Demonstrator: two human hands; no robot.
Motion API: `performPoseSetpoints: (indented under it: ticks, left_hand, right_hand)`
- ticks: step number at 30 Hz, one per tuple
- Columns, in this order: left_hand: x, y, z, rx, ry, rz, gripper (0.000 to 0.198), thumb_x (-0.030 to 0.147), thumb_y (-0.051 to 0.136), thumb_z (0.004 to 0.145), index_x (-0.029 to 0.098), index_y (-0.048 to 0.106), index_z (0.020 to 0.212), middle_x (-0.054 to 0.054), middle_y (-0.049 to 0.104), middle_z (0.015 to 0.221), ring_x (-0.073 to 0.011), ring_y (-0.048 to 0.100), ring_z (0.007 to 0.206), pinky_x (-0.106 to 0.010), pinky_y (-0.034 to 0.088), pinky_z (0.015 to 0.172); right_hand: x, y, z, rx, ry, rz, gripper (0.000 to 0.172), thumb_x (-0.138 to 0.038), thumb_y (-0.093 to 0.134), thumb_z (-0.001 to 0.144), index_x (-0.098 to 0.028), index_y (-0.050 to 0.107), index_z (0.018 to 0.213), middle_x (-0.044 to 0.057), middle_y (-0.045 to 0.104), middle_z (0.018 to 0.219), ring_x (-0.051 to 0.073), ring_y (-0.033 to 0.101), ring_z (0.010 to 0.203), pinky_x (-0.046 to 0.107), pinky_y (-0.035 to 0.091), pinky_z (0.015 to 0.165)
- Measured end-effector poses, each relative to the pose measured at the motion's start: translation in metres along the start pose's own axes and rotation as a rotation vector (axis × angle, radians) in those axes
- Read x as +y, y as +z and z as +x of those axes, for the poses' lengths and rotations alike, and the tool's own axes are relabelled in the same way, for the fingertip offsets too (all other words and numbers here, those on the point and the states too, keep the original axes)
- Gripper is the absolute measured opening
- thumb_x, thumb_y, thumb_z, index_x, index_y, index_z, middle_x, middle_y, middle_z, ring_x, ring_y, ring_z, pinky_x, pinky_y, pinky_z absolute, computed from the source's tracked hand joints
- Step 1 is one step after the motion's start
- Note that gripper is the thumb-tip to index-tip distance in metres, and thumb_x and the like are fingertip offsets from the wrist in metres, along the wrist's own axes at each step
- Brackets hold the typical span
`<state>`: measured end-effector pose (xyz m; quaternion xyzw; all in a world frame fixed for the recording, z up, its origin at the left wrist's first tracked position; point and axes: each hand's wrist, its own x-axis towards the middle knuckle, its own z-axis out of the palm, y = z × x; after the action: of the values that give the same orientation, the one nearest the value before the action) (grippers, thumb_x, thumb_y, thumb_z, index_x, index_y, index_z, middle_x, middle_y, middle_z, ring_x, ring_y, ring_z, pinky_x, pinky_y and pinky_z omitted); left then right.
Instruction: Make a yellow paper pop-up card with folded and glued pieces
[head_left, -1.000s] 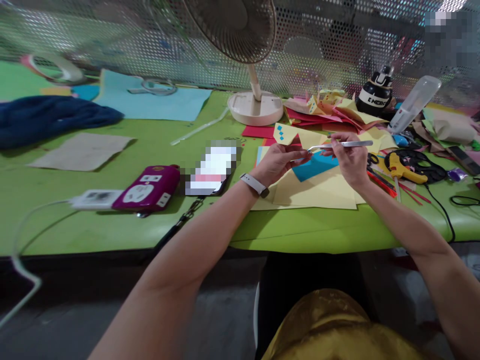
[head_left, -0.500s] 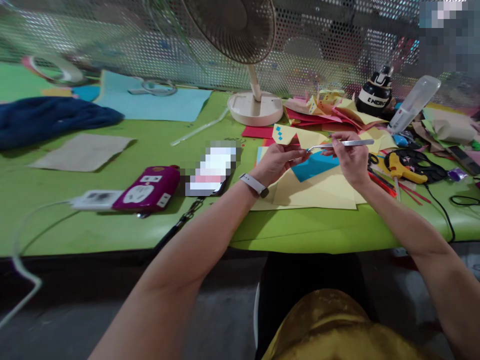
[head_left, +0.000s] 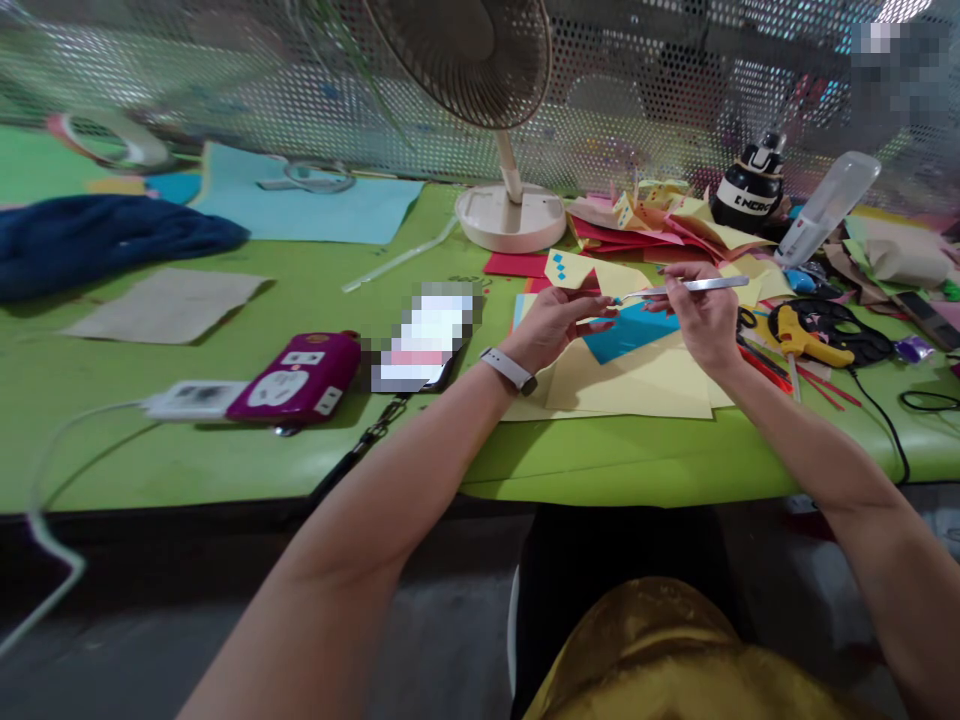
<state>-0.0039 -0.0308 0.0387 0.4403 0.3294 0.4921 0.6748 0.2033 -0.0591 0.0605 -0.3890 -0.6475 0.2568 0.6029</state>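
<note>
My right hand [head_left: 699,315] is closed around silver tweezers [head_left: 709,285], whose bent tips point left toward my other hand. My left hand [head_left: 562,322], with a pale watch band on its wrist, has thumb and finger close together in a pinch. A tiny blue bit [head_left: 617,301] shows where its fingertips meet the tweezers' tips; I cannot make out exactly what it is. Just behind lies a yellow paper piece [head_left: 600,268] bearing small blue diamonds [head_left: 559,267]. Beneath the hands, a blue paper [head_left: 626,338] rests over pale yellow sheets [head_left: 637,385].
A white fan [head_left: 510,225] stands behind the hands. To the left are a phone [head_left: 427,340] and a purple power bank [head_left: 300,380] with a cable. Rightward lie a yellow-handled glue gun [head_left: 814,340], a black bottle [head_left: 750,185], a clear bottle [head_left: 829,210] and heaped paper scraps.
The fingers of my left hand have spread slightly, with the lower ones further from the thumb. The tweezers' tips have shifted a little; both arms stay nearly in place.
</note>
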Motion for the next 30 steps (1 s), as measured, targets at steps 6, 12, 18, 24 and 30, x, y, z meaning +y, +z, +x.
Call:
performPoseSetpoints:
  ticks: [6, 12, 18, 24, 30]
  left_hand:
    - [0.000, -0.001, 0.001, 0.030, -0.012, -0.034, 0.025, 0.034, 0.085, 0.080, 0.016, 0.070, 0.088, -0.003, 0.076, 0.082, -0.0202, 0.078, 0.084, -0.037, 0.065, 0.083]
    - [-0.001, 0.000, -0.002, -0.011, 0.002, 0.070, 0.035, 0.035, 0.092, 0.074, 0.015, 0.069, 0.091, -0.004, 0.076, 0.084, -0.0208, 0.079, 0.081, -0.036, 0.066, 0.081]
    - [-0.006, 0.000, -0.003, -0.039, 0.026, 0.173, 0.043, 0.042, 0.095, 0.071, 0.016, 0.069, 0.094, -0.008, 0.079, 0.092, -0.0256, 0.080, 0.090, -0.041, 0.067, 0.086]
    - [-0.009, -0.001, -0.002, -0.062, 0.061, 0.201, 0.044, 0.041, 0.095, 0.071, 0.016, 0.068, 0.095, -0.007, 0.079, 0.092, -0.0249, 0.081, 0.088, -0.039, 0.069, 0.084]
    - [-0.007, 0.001, -0.004, -0.087, 0.045, 0.210, 0.042, 0.040, 0.094, 0.073, 0.016, 0.067, 0.095, -0.005, 0.078, 0.087, -0.0239, 0.081, 0.085, -0.037, 0.068, 0.082]
  right_hand:
    - [0.002, 0.001, 0.000, 0.005, -0.002, 0.035, 0.049, -0.072, 0.067, 0.091, -0.024, 0.061, 0.102, -0.004, 0.073, 0.072, 0.013, 0.076, 0.058, 0.023, 0.061, 0.056]
    - [0.000, -0.004, 0.005, 0.018, -0.001, 0.024, 0.055, -0.079, 0.066, 0.088, -0.026, 0.062, 0.102, -0.004, 0.073, 0.071, 0.017, 0.080, 0.067, 0.025, 0.062, 0.057]
    - [0.003, -0.009, 0.010, 0.012, -0.018, 0.028, 0.053, -0.078, 0.066, 0.089, -0.028, 0.061, 0.104, -0.003, 0.074, 0.074, 0.020, 0.082, 0.074, 0.030, 0.065, 0.063]
    - [0.006, -0.009, 0.009, 0.003, -0.006, 0.001, 0.054, -0.080, 0.065, 0.090, -0.028, 0.061, 0.106, -0.001, 0.075, 0.080, 0.020, 0.082, 0.079, 0.030, 0.066, 0.067]
    - [0.002, -0.008, 0.007, 0.023, 0.027, -0.012, 0.055, -0.080, 0.065, 0.089, -0.027, 0.063, 0.104, -0.002, 0.074, 0.077, 0.018, 0.081, 0.074, 0.027, 0.064, 0.062]
